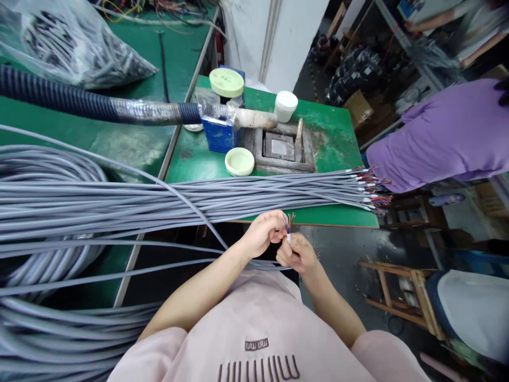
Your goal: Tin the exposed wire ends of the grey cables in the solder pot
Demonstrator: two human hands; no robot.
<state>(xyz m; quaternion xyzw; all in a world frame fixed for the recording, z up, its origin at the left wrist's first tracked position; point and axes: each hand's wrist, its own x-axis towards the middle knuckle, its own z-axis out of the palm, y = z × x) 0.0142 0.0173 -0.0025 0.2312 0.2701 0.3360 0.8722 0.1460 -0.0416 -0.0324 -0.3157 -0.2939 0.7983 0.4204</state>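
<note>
Close to my body, over the table's front edge, my right hand (298,252) is closed around the end of a grey cable. A white band (288,237) and a fan of thin coloured wires (290,220) stick up from its grip. My left hand (265,233) is beside them, its fingers pinched together at the wires; which strands it holds is too small to make out. Just beyond both hands a thick bundle of grey cables (238,197) lies across the table, its stripped ends (371,193) with white bands and coloured wires at the right.
Behind the bundle are a soldering pot (284,148), a pale open dish (239,161), a white lidded jar (286,106) and a blue box (222,135) under a ribbed hose (99,106). Coiled cables (51,339) fill the left. A person in purple (445,132) is at the right, near a wooden stool (401,297).
</note>
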